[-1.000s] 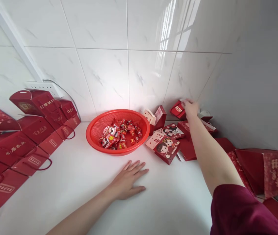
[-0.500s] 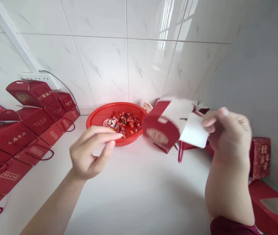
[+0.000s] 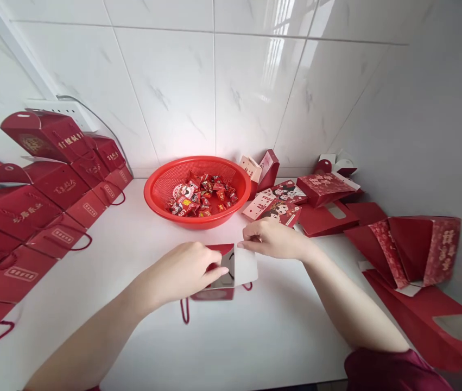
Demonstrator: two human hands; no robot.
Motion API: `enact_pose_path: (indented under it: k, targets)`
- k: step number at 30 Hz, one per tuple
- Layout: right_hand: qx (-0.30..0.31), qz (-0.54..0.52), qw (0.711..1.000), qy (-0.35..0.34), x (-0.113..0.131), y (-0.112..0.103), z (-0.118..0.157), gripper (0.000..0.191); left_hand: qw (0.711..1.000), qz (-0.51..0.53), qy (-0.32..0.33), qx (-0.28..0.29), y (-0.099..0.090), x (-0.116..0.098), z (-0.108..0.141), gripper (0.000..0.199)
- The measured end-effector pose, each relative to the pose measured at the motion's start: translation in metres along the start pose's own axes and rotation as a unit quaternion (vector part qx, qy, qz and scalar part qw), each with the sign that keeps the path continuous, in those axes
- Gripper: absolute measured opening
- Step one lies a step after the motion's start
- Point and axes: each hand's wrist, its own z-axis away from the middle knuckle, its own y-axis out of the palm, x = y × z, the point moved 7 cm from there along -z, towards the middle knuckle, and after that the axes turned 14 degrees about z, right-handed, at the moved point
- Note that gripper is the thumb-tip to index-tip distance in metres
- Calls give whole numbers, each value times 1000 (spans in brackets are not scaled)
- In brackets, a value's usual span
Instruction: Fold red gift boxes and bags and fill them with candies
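A red gift box [image 3: 213, 294] with a pale inside sits on the white table in front of me, its top open. Dark red cord handles hang out at two of its sides. My left hand [image 3: 185, 269] is closed over the box's left side, fingers curled and thumb pointing across the opening. My right hand [image 3: 273, 239] pinches the upper edge of the white flap [image 3: 246, 266] on the box's right. Just beyond the box, a red plastic basket [image 3: 157, 187] contains wrapped sweets [image 3: 204, 198]. The left side of the box is partly hidden by my hand.
Rows of red boxes with cord handles [image 3: 31, 217] are stacked on the left. Printed cartons [image 3: 326, 187] and open red boxes [image 3: 410, 320] crowd the right side. A white power strip [image 3: 78, 117] and its cable rest by the tiled wall [image 3: 165, 81].
The gift box has come down and left from the raised right hand onto the table. My left hand has moved onto it, and my right hand has moved left to its flap.
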Motion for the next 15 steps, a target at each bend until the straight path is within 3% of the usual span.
enact_pose_path:
  k: [4,8,11,15]
  targets:
    - [-10,86,996,23,7,0,4,32,999,12,-19,-27,-4,8,-3,38]
    - [-23,28,996,-80,39,-7,9,4,997,-67,-34,-27,-3,11,-3,17]
    - [24,-9,987,-157,61,3,12,16,990,-115,-71,-35,-3,15,-4,26]
    - [78,47,987,-133,62,21,11,20,991,-80,-102,-43,-9,22,-5,18]
